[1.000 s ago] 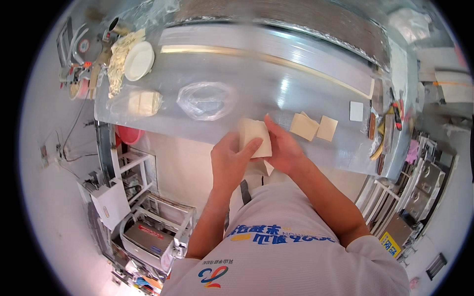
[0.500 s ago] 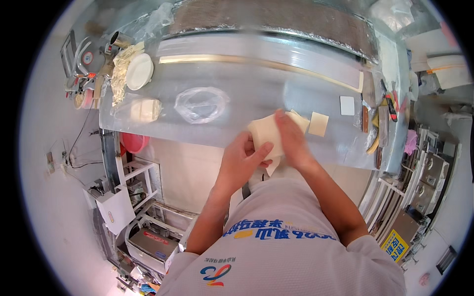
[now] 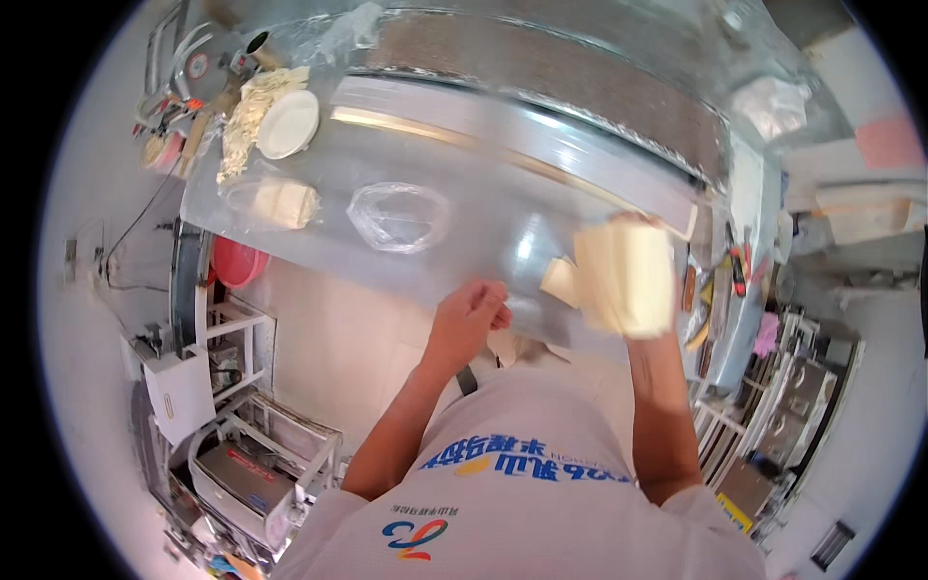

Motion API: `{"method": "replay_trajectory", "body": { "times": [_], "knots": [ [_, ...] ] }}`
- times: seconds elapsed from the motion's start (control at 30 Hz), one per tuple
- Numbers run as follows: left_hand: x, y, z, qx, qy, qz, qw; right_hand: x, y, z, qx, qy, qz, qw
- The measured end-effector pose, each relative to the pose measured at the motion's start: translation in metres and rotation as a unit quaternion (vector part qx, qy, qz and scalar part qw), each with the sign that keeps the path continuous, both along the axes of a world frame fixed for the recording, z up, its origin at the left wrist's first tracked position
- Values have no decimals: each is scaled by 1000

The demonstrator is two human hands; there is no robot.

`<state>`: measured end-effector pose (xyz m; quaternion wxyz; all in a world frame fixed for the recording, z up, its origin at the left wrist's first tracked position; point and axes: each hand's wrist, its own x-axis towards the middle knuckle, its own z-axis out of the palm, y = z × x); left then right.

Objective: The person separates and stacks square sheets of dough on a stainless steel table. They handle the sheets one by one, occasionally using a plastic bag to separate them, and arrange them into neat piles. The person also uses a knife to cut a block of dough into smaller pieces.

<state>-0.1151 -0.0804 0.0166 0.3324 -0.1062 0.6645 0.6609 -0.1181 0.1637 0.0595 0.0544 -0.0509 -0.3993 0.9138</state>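
A thick stack of pale yellow square dough wrappers [image 3: 626, 280] is raised over the right part of the metal table, blurred by motion. My right hand [image 3: 635, 219] grips it from behind; only some fingertips show at its top edge, and the rest is hidden. On the tabletop just left of the stack lie loose dough wrappers [image 3: 559, 280], partly covered by it. My left hand [image 3: 470, 321] hovers by the table's near edge, fingers curled in, with nothing visible in them. Farther left, a ring of crumpled clear plastic wrap [image 3: 398, 217] lies on the table.
At the left are a wrapped pale dough block [image 3: 286, 205], a white bowl [image 3: 288, 126] and a heap of dough strips [image 3: 253, 106]. A long pale strip [image 3: 541, 162] crosses the table's back. Knives and tools [image 3: 738, 266] lie at the right edge.
The wrapper stack has moved right, out of my left hand, and is now in my right hand alone. My left hand has closed its fingers. The view has turned and shifted slightly.
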Motion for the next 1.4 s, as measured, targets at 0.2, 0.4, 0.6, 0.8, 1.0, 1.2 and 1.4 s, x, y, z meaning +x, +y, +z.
{"method": "replay_trajectory", "body": {
  "times": [0.2,0.4,0.6,0.8,1.0,1.2,1.4],
  "knots": [
    [-18,20,7,26,13,-22,999,-10,-2,10,12,64,16,998],
    [-33,55,8,114,18,-42,992,-11,-4,40,129,-26,42,990],
    [-42,85,13,242,-7,-100,965,-4,-6,74,222,9,41,974],
    [-32,102,30,362,9,-80,929,-3,0,87,532,-95,-7,841],
    [-21,118,18,399,-39,-94,911,16,-3,88,148,-31,-47,987],
    [1,100,85,226,169,-78,956,30,23,40,257,-14,-25,966],
    [4,105,128,132,387,-53,911,12,0,51,-21,-40,-8,999]
  ]
}}
